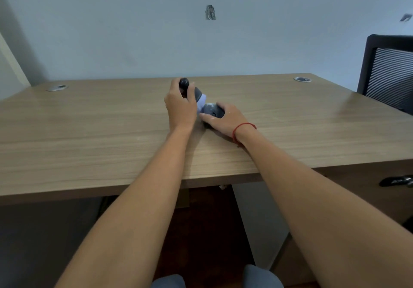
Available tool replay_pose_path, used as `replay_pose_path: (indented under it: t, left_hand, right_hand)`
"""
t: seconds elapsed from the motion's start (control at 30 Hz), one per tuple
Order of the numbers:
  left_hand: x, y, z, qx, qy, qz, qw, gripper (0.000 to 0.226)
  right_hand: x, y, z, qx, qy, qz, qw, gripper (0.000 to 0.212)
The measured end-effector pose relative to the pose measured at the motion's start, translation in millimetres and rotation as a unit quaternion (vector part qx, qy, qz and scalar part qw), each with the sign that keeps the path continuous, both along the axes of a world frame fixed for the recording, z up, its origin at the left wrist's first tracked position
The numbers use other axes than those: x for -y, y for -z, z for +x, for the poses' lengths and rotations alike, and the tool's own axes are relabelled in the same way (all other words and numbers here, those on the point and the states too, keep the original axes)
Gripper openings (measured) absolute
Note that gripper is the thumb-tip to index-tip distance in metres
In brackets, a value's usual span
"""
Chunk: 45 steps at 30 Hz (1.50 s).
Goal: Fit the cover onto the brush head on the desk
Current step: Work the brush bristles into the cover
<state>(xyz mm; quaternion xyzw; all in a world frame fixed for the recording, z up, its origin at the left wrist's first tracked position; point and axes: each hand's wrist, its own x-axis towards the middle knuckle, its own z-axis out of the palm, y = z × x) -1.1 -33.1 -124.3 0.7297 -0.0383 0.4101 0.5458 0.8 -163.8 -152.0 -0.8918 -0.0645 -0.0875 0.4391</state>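
A dark grey brush (197,93) with a round black knob on top and pale bristles (201,104) is tilted above the middle of the wooden desk (89,131). My left hand (181,106) is wrapped around its handle. The grey round cover (212,110) sits right against the bristles, low on the desk. My right hand (223,120) grips the cover from the right, thumb on its near side. Whether the cover sits over the bristles or only touches them cannot be told.
Two round cable grommets, one at the back left (57,87) and one at the back right (302,79), are set into the desk. A black mesh chair (388,75) stands at the right. A dark object (395,180) lies below the desk edge at the right.
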Motion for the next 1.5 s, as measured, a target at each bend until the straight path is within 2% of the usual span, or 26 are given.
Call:
replay_pose_path:
  t: [0.07,0.17,0.27,0.4,0.5,0.63,0.73,0.8,0.87,1.07,1.17,1.23,1.33,1.4,1.5]
  left_hand:
    - [3,-6,-3,0.028,0.049,0.040,0.998,0.017]
    - [3,-2,1,0.013,0.070,0.116,0.991,0.013]
    - [-6,7,7,-0.027,0.025,0.121,0.992,0.009]
    - [-3,-3,-4,0.035,0.030,0.042,0.998,0.014]
    - [3,-4,-2,0.021,0.047,0.082,0.995,0.014]
    - [-3,1,3,0.004,0.011,0.104,0.995,0.008]
    - [1,-7,-3,0.050,0.065,0.104,0.991,0.011]
    - [5,-7,-2,0.051,0.087,0.158,0.982,0.014]
    - [5,-4,1,0.043,0.065,0.191,0.978,0.014]
    - [4,-8,-5,0.103,0.051,0.143,0.983,0.007]
    - [1,-2,2,0.043,0.065,0.186,0.979,0.014]
    - [-3,1,5,0.020,0.031,0.170,0.985,0.012]
    - [-1,-3,0,0.055,0.034,0.112,0.992,0.008]
    - [3,-5,-2,0.057,0.058,0.122,0.989,0.008]
    - [1,2,5,0.016,0.027,0.132,0.991,0.005]
  right_hand:
    - [1,0,-3,-0.005,-0.010,-0.006,1.000,0.061]
    - [1,-2,-3,0.004,-0.008,-0.005,1.000,0.073]
    - [0,-2,-3,0.010,-0.001,0.001,1.000,0.067]
    - [0,-3,-4,-0.001,-0.008,0.004,1.000,0.051]
    - [1,-2,-4,0.000,-0.022,0.009,1.000,0.063]
    - [5,-2,-5,0.008,-0.029,0.020,0.999,0.040]
    - [5,-2,-6,0.005,-0.027,0.025,0.999,0.049]
    - [4,-3,-6,0.007,-0.027,0.033,0.999,0.066]
    - [3,-3,-8,0.010,-0.023,0.033,0.999,0.062]
    - [2,-4,-10,-0.003,-0.020,0.037,0.999,0.060]
    - [2,-6,-11,0.001,-0.015,0.046,0.999,0.070]
    - [2,-5,-11,-0.005,-0.012,0.048,0.999,0.060]
    - [2,-5,-11,-0.004,-0.009,0.041,0.999,0.051]
    - [2,-6,-13,-0.003,-0.013,0.037,0.999,0.054]
    - [0,-8,-16,0.000,-0.001,0.025,1.000,0.048]
